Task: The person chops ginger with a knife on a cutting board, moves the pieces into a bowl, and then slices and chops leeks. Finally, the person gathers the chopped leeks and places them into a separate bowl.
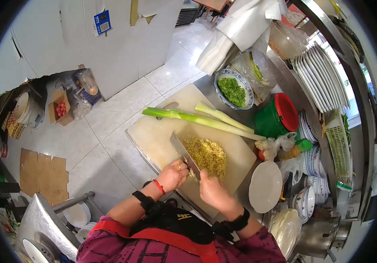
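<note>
My right hand [214,190] is closed around the handle of a cleaver [185,154]. The wide blade points away from me, along the left side of a pile of finely chopped yellow food [208,155]. Curled fingers of my left hand [173,176] press close against the blade's near left side; whatever they hold is hidden. A few pale bits lie between the two hands by the blade. Beneath all this is a white cutting board [149,136]. Two leeks, one with a green top [171,114] and one paler [219,115], lie across its far part.
Beyond the board stands a patterned bowl of chopped greens [232,91]. To the right are a green bucket with a red lid [284,111], a white plate [265,186], bagged vegetables [276,144] and stacked bowls [314,162]. Upright plates [320,79] line a rack. Cardboard [44,175] lies on the floor.
</note>
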Available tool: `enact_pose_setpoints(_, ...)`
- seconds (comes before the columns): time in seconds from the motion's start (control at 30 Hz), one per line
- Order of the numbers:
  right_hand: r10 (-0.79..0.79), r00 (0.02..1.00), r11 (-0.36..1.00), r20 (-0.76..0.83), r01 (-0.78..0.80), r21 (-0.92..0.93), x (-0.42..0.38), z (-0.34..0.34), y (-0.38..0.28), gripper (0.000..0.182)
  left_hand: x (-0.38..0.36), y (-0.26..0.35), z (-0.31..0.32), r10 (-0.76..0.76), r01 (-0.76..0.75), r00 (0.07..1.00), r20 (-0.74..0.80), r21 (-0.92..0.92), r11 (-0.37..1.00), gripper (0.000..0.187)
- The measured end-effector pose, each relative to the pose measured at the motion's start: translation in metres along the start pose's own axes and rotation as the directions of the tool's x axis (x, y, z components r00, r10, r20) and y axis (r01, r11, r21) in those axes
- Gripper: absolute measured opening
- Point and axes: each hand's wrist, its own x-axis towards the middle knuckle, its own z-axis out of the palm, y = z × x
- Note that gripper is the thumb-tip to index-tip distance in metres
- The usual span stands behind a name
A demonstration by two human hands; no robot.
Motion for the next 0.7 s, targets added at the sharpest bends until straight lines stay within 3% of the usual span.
enact_pose_setpoints(0.13,0.063,0.991,0.998,-0.116,-0.063,-0.001,0.004,0.022,0.000,0.019,0.001,-0.001,-0.003,0.003,-0.003,1.000,0.008,0.011,1.000,0.009)
enact_pose_setpoints(0.2,0.053,0.987,0.998,-0.152,-0.049,0.033,0.003,0.023,0.001,0.019,-0.003,0.005,-0.011,0.039,-0.053,0.992,-0.122,-0.114,0.992,0.009)
enact_pose_setpoints(0.27,0.030,0.979,0.998,-0.201,-0.019,0.054,0.007,0.016,0.003,0.019,-0.003,0.006,-0.023,0.038,-0.048,0.993,-0.113,-0.093,0.995,0.008)
enact_pose_setpoints(0.33,0.033,0.993,0.991,-0.116,-0.017,0.131,-0.004,0.012,0.002,0.018,-0.008,0.005,-0.023,0.023,-0.032,0.995,-0.092,-0.092,0.995,0.008)
enact_pose_setpoints(0.37,0.040,0.993,0.990,-0.115,-0.024,0.136,-0.008,0.011,0.000,0.018,-0.009,0.000,-0.019,0.033,-0.033,0.999,-0.003,-0.063,0.997,0.007)
enact_pose_setpoints(0.4,0.007,0.997,0.998,-0.073,-0.002,0.065,-0.008,0.008,-0.001,0.018,-0.006,-0.005,-0.019,0.046,-0.044,0.995,0.084,-0.032,0.999,0.007)
enact_pose_setpoints(0.53,-0.004,0.999,0.997,0.038,0.007,-0.071,-0.006,-0.011,-0.011,0.016,-0.001,-0.009,-0.015,0.133,-0.137,0.982,0.130,0.015,0.991,0.005)
enact_pose_setpoints(0.63,-0.018,0.999,1.000,0.035,0.018,0.010,-0.001,-0.011,-0.009,0.015,0.000,-0.009,-0.015,0.079,-0.080,0.987,0.142,0.005,0.997,0.004)
enact_pose_setpoints(0.7,0.012,1.000,0.999,0.016,-0.011,-0.031,0.004,0.002,-0.008,0.015,0.002,-0.008,-0.018,0.079,-0.086,0.975,0.205,0.023,0.996,0.003)
